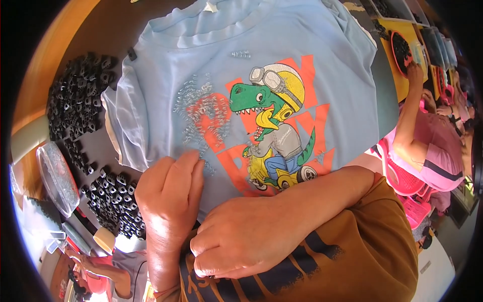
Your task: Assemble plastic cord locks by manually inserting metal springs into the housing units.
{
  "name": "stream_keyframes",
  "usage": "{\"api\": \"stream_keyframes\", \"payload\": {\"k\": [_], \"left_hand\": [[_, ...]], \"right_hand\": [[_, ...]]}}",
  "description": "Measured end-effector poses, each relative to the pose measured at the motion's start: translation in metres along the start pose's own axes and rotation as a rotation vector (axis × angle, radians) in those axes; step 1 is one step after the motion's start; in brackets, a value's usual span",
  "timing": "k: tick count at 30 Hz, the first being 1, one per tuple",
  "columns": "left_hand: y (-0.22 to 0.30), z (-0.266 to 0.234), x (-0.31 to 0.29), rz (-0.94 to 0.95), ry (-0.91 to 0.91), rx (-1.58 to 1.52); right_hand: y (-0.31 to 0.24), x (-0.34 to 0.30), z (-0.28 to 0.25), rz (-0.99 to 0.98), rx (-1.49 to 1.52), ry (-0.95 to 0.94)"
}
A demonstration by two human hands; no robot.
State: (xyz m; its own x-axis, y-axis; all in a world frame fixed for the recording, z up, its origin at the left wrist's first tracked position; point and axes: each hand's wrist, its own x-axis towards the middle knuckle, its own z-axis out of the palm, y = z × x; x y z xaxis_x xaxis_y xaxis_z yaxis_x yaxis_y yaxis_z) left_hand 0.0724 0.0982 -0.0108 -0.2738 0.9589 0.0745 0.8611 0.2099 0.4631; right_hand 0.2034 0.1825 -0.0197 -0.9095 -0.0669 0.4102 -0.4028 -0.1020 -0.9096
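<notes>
A light blue T-shirt (342, 80) with a cartoon dinosaur print is spread over the table in front of me. On its left part lies a loose heap of small metal coil springs (204, 113), with a few more springs (241, 54) apart near the collar. My left hand (168, 194) rests at the near edge of the shirt, just below the springs, its fingers bent and pressed together. Close to my body, my right hand (239, 234) is closed, its forearm crossing the shirt's lower edge. Whatever either hand has in its fingertips is hidden.
Piles of small black plastic clips (80, 95) cover the table's left side, with another pile (115, 201) nearer me. A transparent round tub (58, 176) stands at the left edge. Co-workers sit at right (427, 141) and lower left (108, 272). Pink plastic chairs (402, 176) stand at right.
</notes>
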Motion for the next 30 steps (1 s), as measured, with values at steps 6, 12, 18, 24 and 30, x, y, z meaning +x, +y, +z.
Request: {"api": "stream_keyframes", "payload": {"k": [6, 12, 18, 24, 30], "left_hand": [[0.007, 0.003, 0.009, -0.014, 0.015, 0.054], [0.011, 0.005, 0.018, 0.041, 0.009, 0.128], [0.011, -0.011, 0.016, -0.163, 0.046, -0.242], [0.007, -0.031, 0.004, -0.652, 0.117, -1.179], [0.007, -0.025, 0.0, -0.501, 0.188, -1.597]], "right_hand": [[0.001, 0.0, 0.0, -0.013, -0.019, -0.017], [0.0, 0.0, -0.002, 0.006, -0.017, -0.021], [-0.003, 0.005, -0.011, -0.029, -0.03, 0.293], [-0.005, 0.001, -0.021, -0.01, 0.113, 0.64], [-0.007, 0.004, -0.023, 0.148, 0.229, 0.639]]}}
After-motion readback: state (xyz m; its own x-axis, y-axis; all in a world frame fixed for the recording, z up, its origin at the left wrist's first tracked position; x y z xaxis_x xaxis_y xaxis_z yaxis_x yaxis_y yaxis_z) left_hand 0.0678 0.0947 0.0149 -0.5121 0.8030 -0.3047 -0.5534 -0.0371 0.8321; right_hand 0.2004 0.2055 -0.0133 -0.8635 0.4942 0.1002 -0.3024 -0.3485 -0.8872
